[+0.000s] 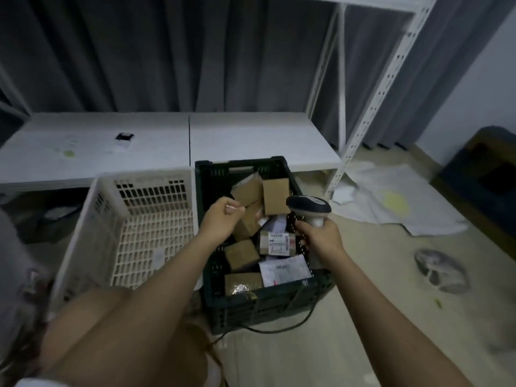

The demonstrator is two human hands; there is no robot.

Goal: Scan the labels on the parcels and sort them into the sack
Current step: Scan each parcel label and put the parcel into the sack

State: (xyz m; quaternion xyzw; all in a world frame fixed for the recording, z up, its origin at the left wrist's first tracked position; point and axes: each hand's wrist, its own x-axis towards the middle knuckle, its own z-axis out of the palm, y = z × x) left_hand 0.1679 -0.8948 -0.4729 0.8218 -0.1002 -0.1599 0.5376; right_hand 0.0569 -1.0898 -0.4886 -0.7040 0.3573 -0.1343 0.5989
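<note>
We are gripping the scanner [308, 205] in our right hand [321, 236] over the dark crate's [268, 303] right edge; our left hand [220, 219] is hovering curled, seemingly empty, above parcels [275, 201] filling it. The white basket [150, 219] is standing alongside, touching.

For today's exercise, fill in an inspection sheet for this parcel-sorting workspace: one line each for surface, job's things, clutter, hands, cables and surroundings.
Surface: pale floor; low white table behind the crates.
Job's things: dark green crate holding brown boxes and labelled parcels; white crate beside it, apparently empty; no sack clearly seen.
Clutter: white sheets on the floor; small dark item on the table.
Hands: left hand curled above the green crate, contents unclear; right hand grips the scanner.
Cables: black cable on the floor by the green crate.
Surroundings: grey curtains; white metal shelving.
</note>
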